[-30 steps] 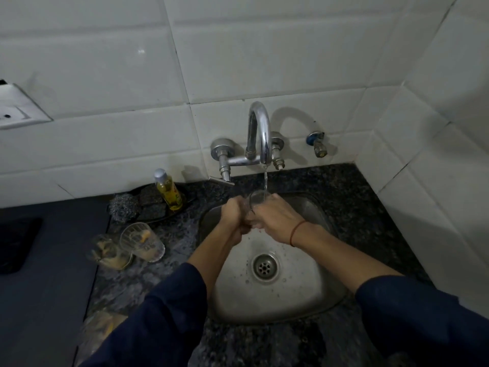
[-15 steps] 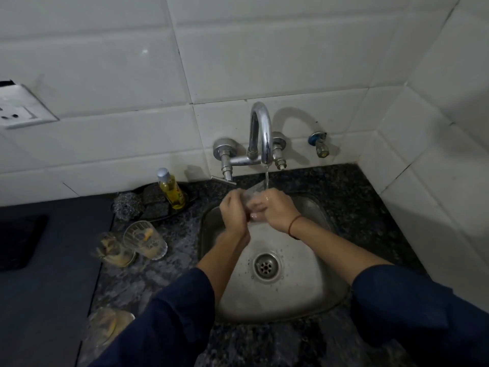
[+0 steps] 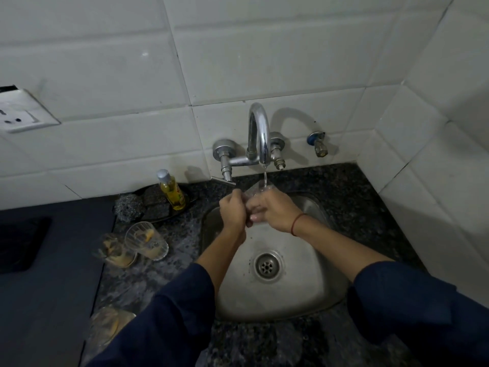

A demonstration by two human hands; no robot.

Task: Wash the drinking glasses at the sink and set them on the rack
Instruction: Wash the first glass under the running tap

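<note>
The left hand has its fingers curled and grips the left side of a clear drinking glass. The right hand wraps its fingers round the same glass from the opposite side; a red thread band sits on its wrist. The glass is held tilted over the back of the stainless steel sink basin, directly under the curved chrome wall tap. A thin water stream falls onto it. The glass is blurred and largely covered, so which way its mouth faces cannot be told.

The round drain strainer lies in the basin floor, nearer than the hands. On the dark speckled granite counter to the left stand two soiled ribbed glasses, touching or nearly so; a third soiled glass is nearer the lower edge. Behind them are a steel wool scrubber and a small yellow liquid-soap bottle.
</note>
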